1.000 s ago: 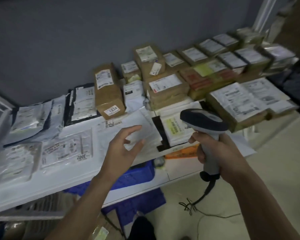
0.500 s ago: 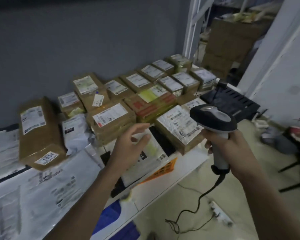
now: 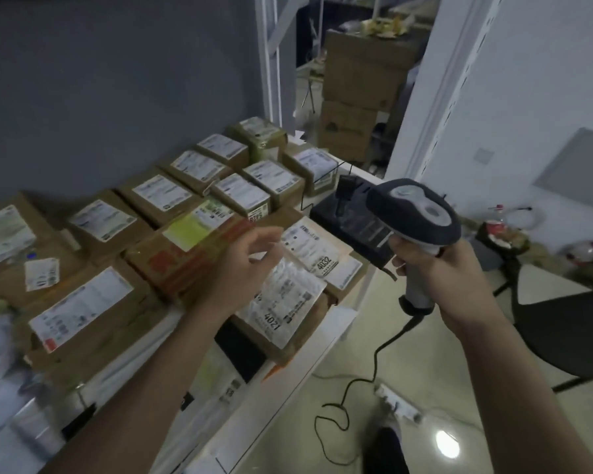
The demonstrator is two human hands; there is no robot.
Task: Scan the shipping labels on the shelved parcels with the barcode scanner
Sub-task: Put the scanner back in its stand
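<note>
Two hands in view, seen from above. Right hand [image 3: 447,278]: fingers wrapped around the grip of the barcode scanner [image 3: 415,218], head at 12 o'clock of the fist, facing the shelf; black cable [image 3: 356,381] trails from the grip's base to the floor [image 3: 322,388]. Left hand [image 3: 243,265]: fingers relaxed and spread, holding nothing, poised above the parcels; contact cannot be told.

Parcels, cardboard, many, packed in rows on the white shelf [image 3: 281,398] against the grey wall [image 3: 117,80], each with a white shipping label on top:
- parcel marked 4021 [image 3: 281,302], at 5 o'clock of the left hand, near the shelf's front edge;
- parcel marked 4032 [image 3: 317,251], just beside it at 1 o'clock;
- red-printed box [image 3: 172,265] with a yellow-green label, at 9 o'clock of the left hand;
- large box [image 3: 83,309] at 8 o'clock of that box.

Other items: black device [image 3: 353,224] at the shelf's far right end, behind the scanner; power strip [image 3: 396,405] on the floor; stacked cartons [image 3: 360,94] through the opening at 12 o'clock; dark chair [image 3: 569,323] at 3 o'clock.
</note>
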